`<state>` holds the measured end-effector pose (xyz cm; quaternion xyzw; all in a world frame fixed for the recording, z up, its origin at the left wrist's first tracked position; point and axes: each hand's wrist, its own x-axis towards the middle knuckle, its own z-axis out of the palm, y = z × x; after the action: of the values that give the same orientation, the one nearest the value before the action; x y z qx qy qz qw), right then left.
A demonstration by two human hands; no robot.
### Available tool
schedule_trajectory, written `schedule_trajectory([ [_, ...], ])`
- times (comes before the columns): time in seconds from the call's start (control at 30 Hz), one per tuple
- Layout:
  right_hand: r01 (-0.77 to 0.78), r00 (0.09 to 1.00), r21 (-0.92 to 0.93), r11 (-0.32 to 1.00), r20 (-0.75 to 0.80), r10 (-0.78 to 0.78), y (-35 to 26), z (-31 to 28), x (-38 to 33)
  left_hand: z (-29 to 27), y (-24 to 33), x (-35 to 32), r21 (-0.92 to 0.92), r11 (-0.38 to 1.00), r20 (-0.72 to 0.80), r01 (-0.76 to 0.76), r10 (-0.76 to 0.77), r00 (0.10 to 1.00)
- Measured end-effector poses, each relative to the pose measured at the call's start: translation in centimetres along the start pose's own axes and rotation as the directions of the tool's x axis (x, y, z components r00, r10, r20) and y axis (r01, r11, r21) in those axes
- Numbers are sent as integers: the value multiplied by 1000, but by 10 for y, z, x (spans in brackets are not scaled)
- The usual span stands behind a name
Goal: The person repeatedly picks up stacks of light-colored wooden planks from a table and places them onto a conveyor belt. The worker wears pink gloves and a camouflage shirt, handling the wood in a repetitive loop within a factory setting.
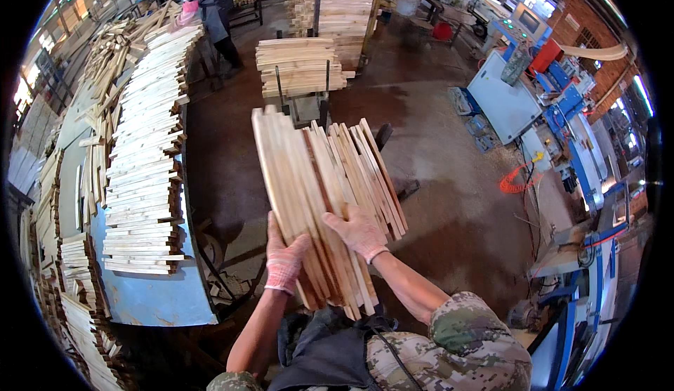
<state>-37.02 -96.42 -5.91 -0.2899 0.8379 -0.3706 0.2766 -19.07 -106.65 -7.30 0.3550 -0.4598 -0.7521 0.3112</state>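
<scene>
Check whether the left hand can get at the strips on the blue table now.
Probably not: the left hand is busy holding the wood bundle, though nothing visible blocks the table strips.

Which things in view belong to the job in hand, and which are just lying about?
Job:
- wooden slats held between gloved left hand and gloved right hand
- probably slat row on blue table

Apparently lying about:
- coiled red hose
- white bucket

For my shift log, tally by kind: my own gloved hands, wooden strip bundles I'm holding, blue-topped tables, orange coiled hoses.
Gloved hands (left hand, right hand): 2
Held wooden strip bundle: 1
Blue-topped table: 1
Orange coiled hose: 1
Total: 5
</scene>
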Motion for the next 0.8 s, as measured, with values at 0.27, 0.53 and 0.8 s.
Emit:
schedule_trajectory([
  [0.27,-223,973,-32,974,-69,221,86,-70,93,100,-96,102,256,954,27,155,-168,985],
  [0.53,-231,968,-148,962,60,242,108,-83,172,137,-21,173,878,410,78,248,-633,770],
  [0.8,-225,935,-245,943,218,280,146,-18,188,60,-59,149,877,281,-7,391,-805,594],
])
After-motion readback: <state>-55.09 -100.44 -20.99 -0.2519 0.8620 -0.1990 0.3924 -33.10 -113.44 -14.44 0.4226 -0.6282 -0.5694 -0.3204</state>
